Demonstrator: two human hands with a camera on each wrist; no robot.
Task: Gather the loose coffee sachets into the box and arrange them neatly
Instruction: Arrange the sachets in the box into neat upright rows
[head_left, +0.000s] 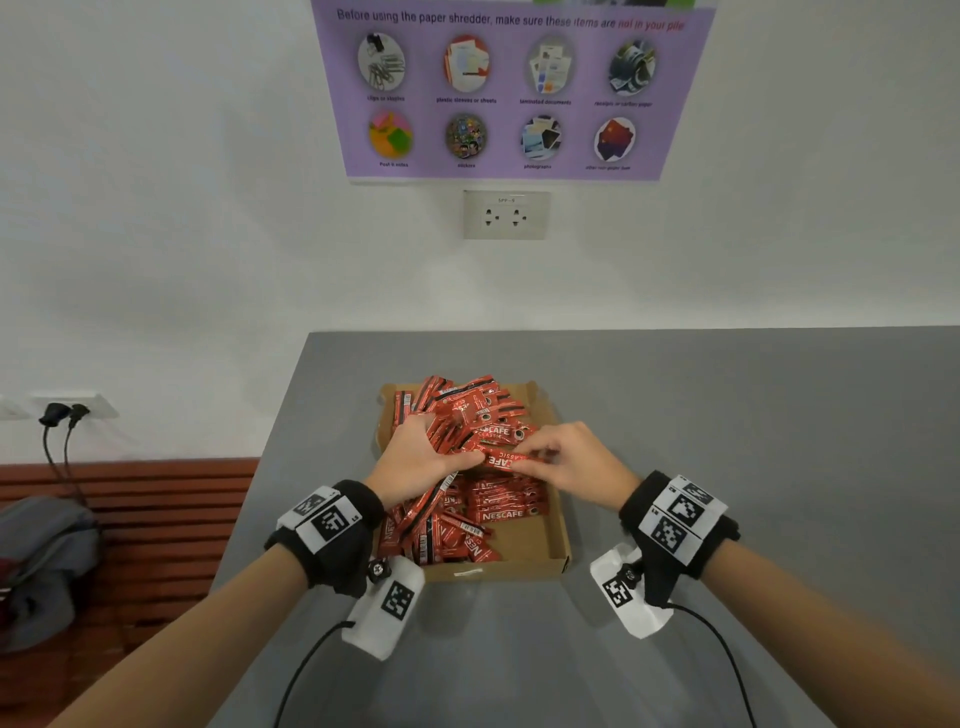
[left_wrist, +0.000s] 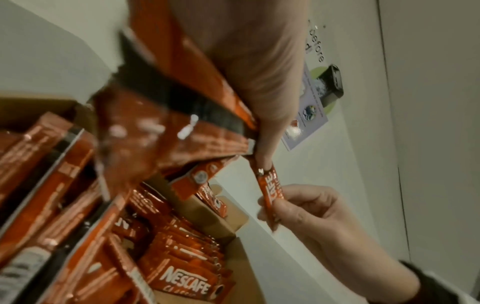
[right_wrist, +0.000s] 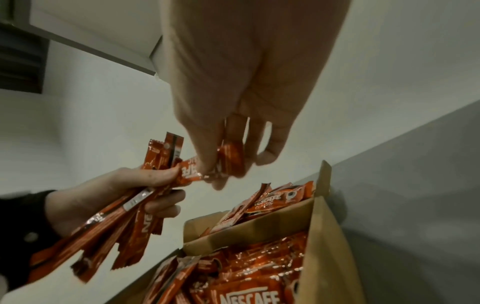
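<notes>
Your left hand (head_left: 415, 460) grips a bundle of sachets (right_wrist: 124, 216) over the box (head_left: 540, 564); your right hand (head_left: 569, 460) pinches one sachet (head_left: 506, 461).

Black wristbands (head_left: 332, 540) bear white coded tags, cables.

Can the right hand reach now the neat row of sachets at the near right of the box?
Probably yes: the right hand is directly above that row, nothing between, but it pinches one sachet.
</notes>
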